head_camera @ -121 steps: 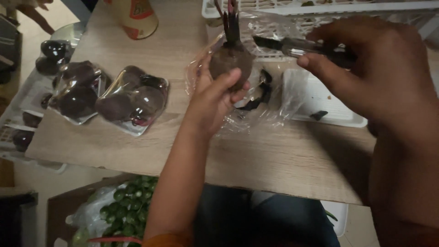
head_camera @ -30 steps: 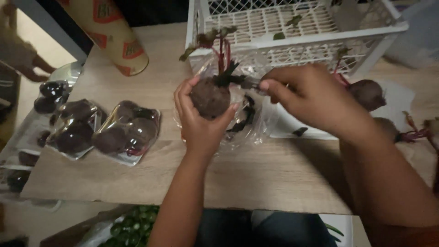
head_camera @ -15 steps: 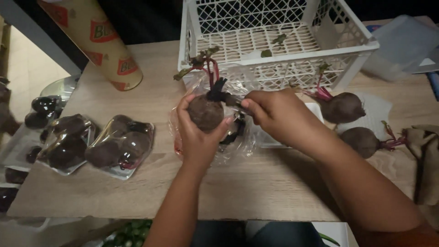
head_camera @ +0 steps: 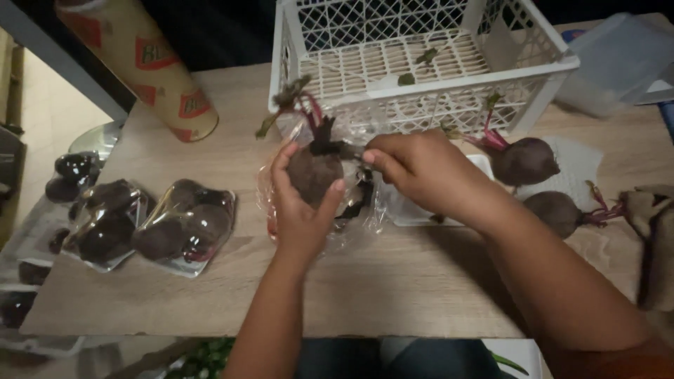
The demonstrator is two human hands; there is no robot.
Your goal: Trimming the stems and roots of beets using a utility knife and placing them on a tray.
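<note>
**Beet in hand over the plastic sheet, knife hand right at the stalk end**

While the left hand (head_camera: 303, 210) cups a dark round beet (head_camera: 312, 172) from below and behind, fingers curled up around its left side and thumb on the right, the beet sits upright just above a crinkled clear plastic sheet (head_camera: 354, 217) on the wooden table (head_camera: 421, 295). Its stubby red stems (head_camera: 309, 112) with a couple of limp leaves point up toward the crate.

Right hand (head_camera: 414, 168) is closed into a narrow grip right next to the top of the beet, fingertips pinched around something thin and dark. Looks like a small tool but honestly I can't tell what it is from this angle, it's mostly hidden by the fingers.

Stuff around it:
- white plastic lattice crate (head_camera: 421, 70) at the back of the table, just behind the hands, with a few leaf scraps inside
- two more beets with red stems to the right, one (head_camera: 523, 161) just beside the right wrist and the other (head_camera: 554, 210) a bit closer to the table edge, both near a white tray (head_camera: 411, 207)
- two wrapped trays of dark beets (head_camera: 186, 224) (head_camera: 105, 221) on the left side of the table, side by side and touching
- a big cardboard roll (head_camera: 140, 63) lying tilted at the top left
- a translucent plastic container (head_camera: 618, 63) at the top right
- brownish cloth (head_camera: 656, 245) at the far right edge

Dark bits of peel or trimmings (head_camera: 361, 200) lie on the sheet just under the beet.
</note>
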